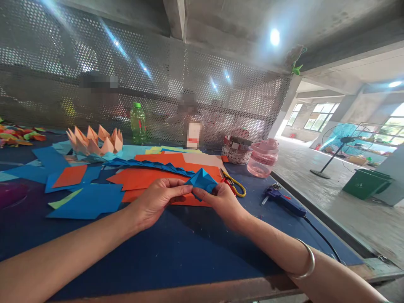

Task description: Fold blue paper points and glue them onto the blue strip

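A folded piece of blue paper (202, 179) with a pointed top is held up between my two hands over the table. My left hand (159, 198) pinches its left corner between thumb and fingers. On the other side, my right hand (226, 203) grips the right edge, thumb across the front. Behind it, a row of folded blue paper points (154, 164) stretches leftward over orange paper sheets (148, 179). Scissors (237, 186) with yellow and red handles lie just beyond my right hand. Farther left stands a ring of folded peach paper points (94, 143) on a light blue base.
On the right lie a blue glue gun (284, 201) with its cord, a pink plastic jug (262, 158) and a woven basket (236, 149). Blue sheets (86, 201) spread at left. A green bottle (138, 124) stands before the perforated metal screen (214, 88).
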A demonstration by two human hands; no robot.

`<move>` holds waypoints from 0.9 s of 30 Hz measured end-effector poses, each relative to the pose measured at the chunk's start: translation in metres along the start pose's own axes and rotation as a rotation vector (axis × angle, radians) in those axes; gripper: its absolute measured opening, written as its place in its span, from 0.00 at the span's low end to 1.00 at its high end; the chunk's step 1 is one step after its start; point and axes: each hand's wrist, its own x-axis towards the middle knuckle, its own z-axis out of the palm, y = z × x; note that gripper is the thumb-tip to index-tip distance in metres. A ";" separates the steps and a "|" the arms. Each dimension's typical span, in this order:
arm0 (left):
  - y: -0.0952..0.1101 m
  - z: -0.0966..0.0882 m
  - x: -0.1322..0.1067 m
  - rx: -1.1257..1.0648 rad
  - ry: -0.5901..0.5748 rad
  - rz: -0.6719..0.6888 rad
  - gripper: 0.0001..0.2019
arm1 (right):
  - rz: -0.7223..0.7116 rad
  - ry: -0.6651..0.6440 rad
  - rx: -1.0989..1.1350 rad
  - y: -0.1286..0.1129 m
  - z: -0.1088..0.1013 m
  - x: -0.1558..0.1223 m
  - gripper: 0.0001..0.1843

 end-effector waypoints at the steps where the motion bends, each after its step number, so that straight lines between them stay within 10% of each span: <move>1: 0.001 0.000 0.000 -0.010 -0.003 -0.009 0.08 | -0.009 -0.008 0.000 0.001 0.000 0.000 0.17; 12: -0.001 -0.002 0.001 -0.088 -0.166 -0.048 0.08 | -0.100 -0.035 0.014 -0.009 -0.001 -0.006 0.15; 27: 0.002 -0.003 0.002 0.020 -0.028 0.005 0.10 | -0.053 -0.001 -0.016 -0.002 -0.005 0.002 0.19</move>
